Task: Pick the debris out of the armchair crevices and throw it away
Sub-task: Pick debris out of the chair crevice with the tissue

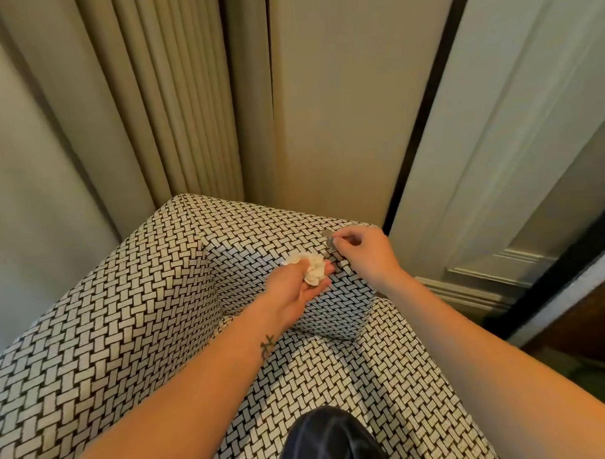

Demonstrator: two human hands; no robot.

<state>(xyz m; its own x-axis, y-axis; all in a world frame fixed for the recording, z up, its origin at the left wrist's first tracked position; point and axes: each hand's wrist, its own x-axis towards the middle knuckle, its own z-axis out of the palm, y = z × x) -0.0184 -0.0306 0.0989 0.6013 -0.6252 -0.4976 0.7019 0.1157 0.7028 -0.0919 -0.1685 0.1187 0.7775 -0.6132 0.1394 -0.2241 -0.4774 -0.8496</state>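
Debris is in both hands over the black-and-white woven armchair [126,321]: a crumpled white tissue wad [314,270] lies in the left hand [291,293], fingers loosely curled round it. The right hand [363,253] pinches a small grey shiny scrap [330,242] between thumb and fingertips at the seam near the chair's back corner. Best, I judge, to lift the scrap straight out with the pinch tight and add it to the wad before throwing both away.

One armchair [126,321], one tissue [313,268], one scrap [330,244]
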